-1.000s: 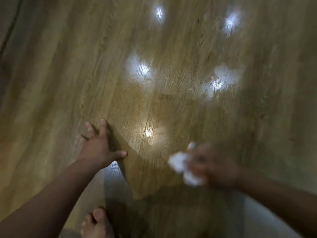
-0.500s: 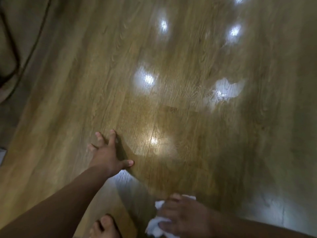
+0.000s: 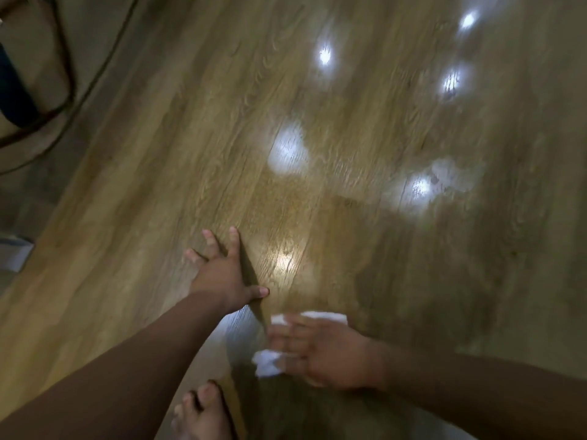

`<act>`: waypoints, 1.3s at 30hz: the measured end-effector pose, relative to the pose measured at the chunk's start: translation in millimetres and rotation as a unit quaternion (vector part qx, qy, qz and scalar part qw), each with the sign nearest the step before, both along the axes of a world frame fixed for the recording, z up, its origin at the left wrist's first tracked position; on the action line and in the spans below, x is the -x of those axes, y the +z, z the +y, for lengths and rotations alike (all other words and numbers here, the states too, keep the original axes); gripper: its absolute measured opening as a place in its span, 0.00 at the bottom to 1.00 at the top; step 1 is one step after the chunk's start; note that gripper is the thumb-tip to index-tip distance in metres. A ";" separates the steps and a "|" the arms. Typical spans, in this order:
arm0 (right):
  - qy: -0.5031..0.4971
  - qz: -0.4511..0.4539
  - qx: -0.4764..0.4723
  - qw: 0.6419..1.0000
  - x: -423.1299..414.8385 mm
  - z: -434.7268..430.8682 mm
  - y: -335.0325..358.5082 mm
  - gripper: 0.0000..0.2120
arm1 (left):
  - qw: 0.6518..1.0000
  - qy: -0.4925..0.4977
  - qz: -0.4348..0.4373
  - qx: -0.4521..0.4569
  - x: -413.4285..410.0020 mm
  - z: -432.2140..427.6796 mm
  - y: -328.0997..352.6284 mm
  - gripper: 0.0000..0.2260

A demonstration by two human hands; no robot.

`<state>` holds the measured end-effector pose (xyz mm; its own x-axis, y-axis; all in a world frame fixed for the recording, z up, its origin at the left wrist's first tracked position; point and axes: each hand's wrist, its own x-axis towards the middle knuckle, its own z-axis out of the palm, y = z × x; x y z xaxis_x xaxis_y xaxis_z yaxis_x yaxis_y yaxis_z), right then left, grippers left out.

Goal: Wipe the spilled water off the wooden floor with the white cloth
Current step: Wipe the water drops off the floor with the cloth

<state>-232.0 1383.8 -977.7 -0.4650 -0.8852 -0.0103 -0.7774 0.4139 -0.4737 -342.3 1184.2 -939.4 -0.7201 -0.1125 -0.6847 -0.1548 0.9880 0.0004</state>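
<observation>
A: Left hand (image 3: 222,277), state?
B: Open. Planted flat on the wooden floor (image 3: 178,160), fingers straight and spread, thumb out to the right. Grips nothing.
A: Right hand (image 3: 320,350)?
B: Motion-blurred. Lies palm-down over the white cloth (image 3: 266,367), fingers fairly straight, pointing left. Presses rather than clutches, as far as the blur allows.
A: Location of cloth?
B: On the floor, near and right of the left hand, under the right fingers. Shows as crumpled white past the fingertips and along the hand's far edge. Close to the left thumb, not touching it.
A: Water?
B: Pale glossy patch (image 3: 454,173) with ragged edges, far right of centre, well apart from the cloth. Reads as a wet film. Elsewhere, cannot separate water from lamp glare.
A: Other items?
B: Bare foot (image 3: 203,414) at the near edge, between the forearms. Dark cable (image 3: 68,74) looping at far left, beside a dark blue object (image 3: 12,84) too blurred to identify. Small pale object (image 3: 12,254) at the left edge.
</observation>
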 end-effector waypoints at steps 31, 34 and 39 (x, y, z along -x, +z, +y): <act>-0.374 -0.003 -0.058 0.926 266.8 -62.9 -2.1 0.24 | 0.988 0.145 -0.004 -0.054 17.1 -50.5 5.4 0.56; 0.047 0.039 -0.005 0.998 157.1 -79.3 2.6 0.22 | 0.987 0.151 -0.015 -0.055 17.9 -51.3 6.3 0.56; 0.065 0.089 -0.038 0.993 252.6 -0.8 -4.6 0.22 | 0.980 0.186 -0.016 -0.076 19.8 -48.4 10.0 0.56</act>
